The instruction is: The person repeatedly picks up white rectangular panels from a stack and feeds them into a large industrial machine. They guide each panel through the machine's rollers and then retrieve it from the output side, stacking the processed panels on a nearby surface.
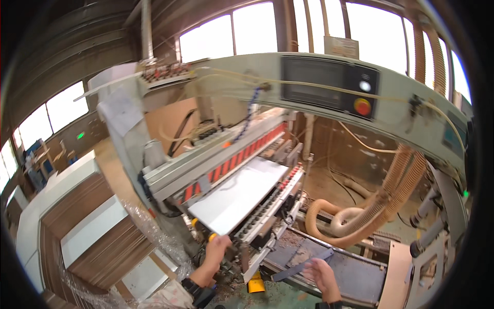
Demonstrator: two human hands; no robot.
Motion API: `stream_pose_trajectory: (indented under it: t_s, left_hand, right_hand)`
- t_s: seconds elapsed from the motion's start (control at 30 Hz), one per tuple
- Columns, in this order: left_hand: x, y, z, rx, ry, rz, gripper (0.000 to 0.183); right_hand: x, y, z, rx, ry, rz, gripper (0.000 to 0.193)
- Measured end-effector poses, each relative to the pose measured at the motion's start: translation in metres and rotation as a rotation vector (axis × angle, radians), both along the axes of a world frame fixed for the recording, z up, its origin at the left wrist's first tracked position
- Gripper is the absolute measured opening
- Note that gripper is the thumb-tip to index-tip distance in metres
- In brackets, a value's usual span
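Note:
A white panel [239,193] lies flat in the boring machine, beneath a beam with red and black stripes [234,165]. At the panel's near left corner is my left hand [217,252], its fingers curled closed beside a yellow knob [212,237]. What those fingers grip, if anything, is hidden. My right hand [320,275] is held out over the machine's lower right side, fingers partly spread and nothing seen in them. Just beyond it, a flat blue-grey bar [293,271] lies slantwise; I cannot tell whether the fingers touch it.
Stacked boards [98,226] with plastic wrap [146,221] stand on the left. A yellow foot pedal [256,283] sits on the floor between my hands. Ribbed hoses [350,226] coil at the right. Overhead spans a control panel [329,85] with a red button [362,106].

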State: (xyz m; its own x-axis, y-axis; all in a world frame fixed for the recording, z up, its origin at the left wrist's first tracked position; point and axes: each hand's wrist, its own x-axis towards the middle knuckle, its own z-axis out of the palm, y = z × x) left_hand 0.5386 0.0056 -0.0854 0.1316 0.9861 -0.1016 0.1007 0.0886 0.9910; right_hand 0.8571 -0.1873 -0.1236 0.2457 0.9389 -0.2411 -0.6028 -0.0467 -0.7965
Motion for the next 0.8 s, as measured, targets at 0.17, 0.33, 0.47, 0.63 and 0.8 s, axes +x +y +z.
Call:
stream_pose_trajectory:
  t_s: [0.17,0.33,0.47,0.63,0.8]
  left_hand:
    - [-0.012,0.085,-0.047,-0.130,-0.074,0.213,0.030]
    - [-0.019,0.118,-0.094,-0.005,0.024,0.328,0.028]
    - [-0.024,0.081,-0.034,-0.108,-0.071,0.161,0.030]
    - [-0.101,0.086,-0.082,0.093,-0.652,-0.175,0.037]
    - [-0.301,0.084,-0.164,-0.246,-0.841,-0.158,0.032]
  right_hand:
    - [-0.109,0.148,0.008,0.016,-0.403,0.165,0.049]
    - [-0.216,0.229,0.010,0.019,-0.532,0.027,0.037]
    - [-0.267,0.228,0.060,0.307,-0.591,-0.176,0.020]
    - [-0.366,0.251,0.112,0.292,-0.422,0.519,0.026]
    - [-0.448,0.295,0.088,0.251,-0.416,0.892,0.062]
